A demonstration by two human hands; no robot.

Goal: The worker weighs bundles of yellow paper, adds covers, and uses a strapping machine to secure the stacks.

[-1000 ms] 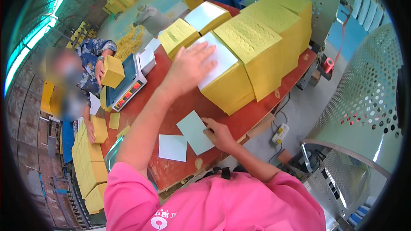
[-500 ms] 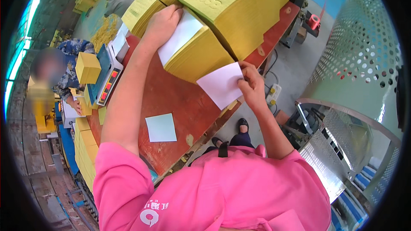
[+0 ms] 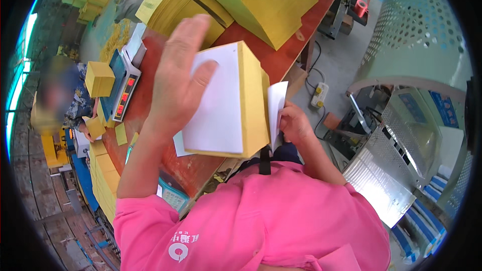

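Observation:
A thick stack of yellow paper point(image 3: 256, 100), with a white sheet point(image 3: 221, 105) covering one broad face, stands tilted at the table's near edge, close to my body. My left hand point(image 3: 183, 75) lies against that white face, its fingers stretched out and thumb apart. My right hand point(image 3: 293, 120) pinches a loose white sheet point(image 3: 276, 105) beside the stack's opposite face. Whether that sheet touches the stack, I cannot tell. Part of another pale sheet point(image 3: 179, 145) shows on the red table point(image 3: 150, 115), half hidden behind the stack.
Large yellow paper stacks point(image 3: 266, 0) fill the table's far end. To the left, a scale point(image 3: 120, 90) carries a yellow paper block point(image 3: 99, 79); a co-worker's hand point(image 3: 86, 129) is beyond it. A calculator point(image 3: 173, 198) lies near my left elbow. A perforated machine guard point(image 3: 416, 45) stands right.
The white-topped stack has come out from the row toward my body and been turned up. My left hand has straightened its fingers. The sheet in my right hand now stands upright beside the stack.

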